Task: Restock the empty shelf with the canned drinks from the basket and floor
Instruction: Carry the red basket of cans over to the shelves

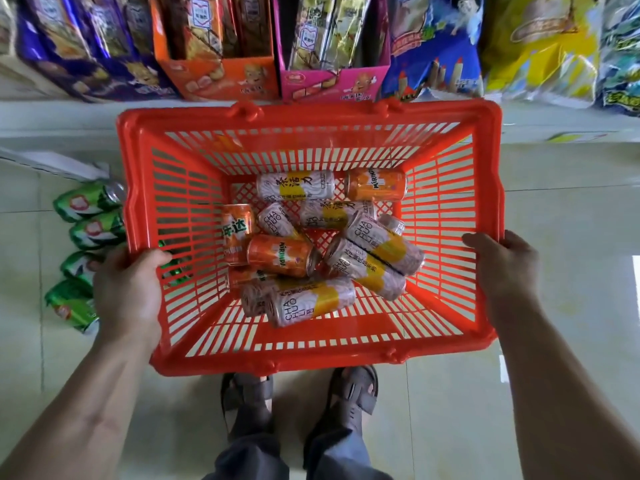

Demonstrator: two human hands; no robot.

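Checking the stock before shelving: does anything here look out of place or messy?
Yes. Green cans lie on their sides on the floor tiles, left of the red basket, instead of on a shelf. Inside the basket, orange and pink cans are jumbled at all angles. No spill shows.

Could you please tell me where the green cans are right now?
The green cans lie on the floor tiles at the left of the head view, just outside the red basket, beside the left hand.
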